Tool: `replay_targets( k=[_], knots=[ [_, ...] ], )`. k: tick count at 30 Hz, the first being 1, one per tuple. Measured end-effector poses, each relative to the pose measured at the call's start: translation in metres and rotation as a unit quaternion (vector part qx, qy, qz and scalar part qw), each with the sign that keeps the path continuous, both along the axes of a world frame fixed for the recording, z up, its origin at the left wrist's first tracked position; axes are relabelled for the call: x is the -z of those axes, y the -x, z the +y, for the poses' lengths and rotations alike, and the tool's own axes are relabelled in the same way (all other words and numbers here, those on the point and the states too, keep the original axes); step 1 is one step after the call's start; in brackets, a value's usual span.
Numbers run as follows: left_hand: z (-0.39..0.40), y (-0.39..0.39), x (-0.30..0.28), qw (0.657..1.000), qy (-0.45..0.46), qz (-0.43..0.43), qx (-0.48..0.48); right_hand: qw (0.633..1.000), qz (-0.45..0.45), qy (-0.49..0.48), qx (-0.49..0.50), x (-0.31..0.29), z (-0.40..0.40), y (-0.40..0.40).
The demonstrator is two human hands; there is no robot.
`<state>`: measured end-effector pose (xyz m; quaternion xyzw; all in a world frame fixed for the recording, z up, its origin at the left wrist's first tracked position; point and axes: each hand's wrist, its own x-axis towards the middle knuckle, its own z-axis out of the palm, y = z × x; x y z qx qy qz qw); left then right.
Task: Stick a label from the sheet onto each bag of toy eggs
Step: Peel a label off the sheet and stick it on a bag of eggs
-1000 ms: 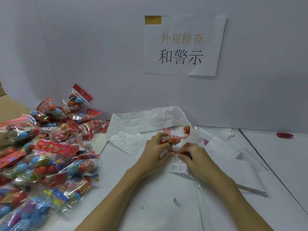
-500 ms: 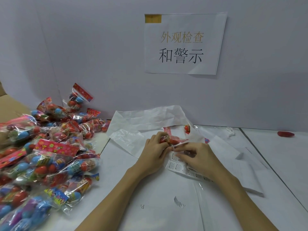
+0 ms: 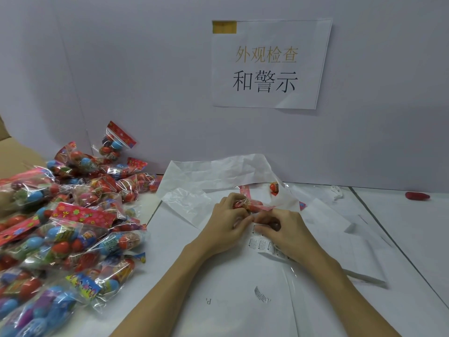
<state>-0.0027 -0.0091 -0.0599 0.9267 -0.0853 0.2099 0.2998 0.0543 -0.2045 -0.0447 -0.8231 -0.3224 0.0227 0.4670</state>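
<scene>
My left hand [image 3: 224, 223] has its fingers curled round a bag [image 3: 245, 205] of toy eggs, held low over the worktop [image 3: 218, 276] in the middle of the view. My right hand [image 3: 283, 229] sits just beside it, fingertips bent in on the label sheet [image 3: 263, 246] lying under it; whether a label is already pinched free I cannot tell. To do this well, I would peel slowly from one corner, keep the sticky side off my skin, flatten a bare patch of the bag with the left thumb, then press from one edge across. The pile [image 3: 60, 227] waits at my left.
</scene>
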Motion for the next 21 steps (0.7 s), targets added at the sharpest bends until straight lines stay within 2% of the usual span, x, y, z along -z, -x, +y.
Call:
replay_targets(
  k=[5,11,21],
  knots=[
    [-0.001,0.0,-0.001,1.0,-0.015,-0.004,-0.007,1.0,-0.013,-0.002,-0.013,-0.002,-0.005,0.0],
    [-0.002,-0.002,0.001,1.0,-0.013,-0.022,-0.015,0.997,0.053,-0.035,-0.037,-0.005,-0.013,-0.005],
    [-0.003,-0.005,0.002,0.999,-0.01,-0.009,-0.033,0.999,0.024,0.001,-0.032,-0.002,-0.006,-0.001]
  ],
)
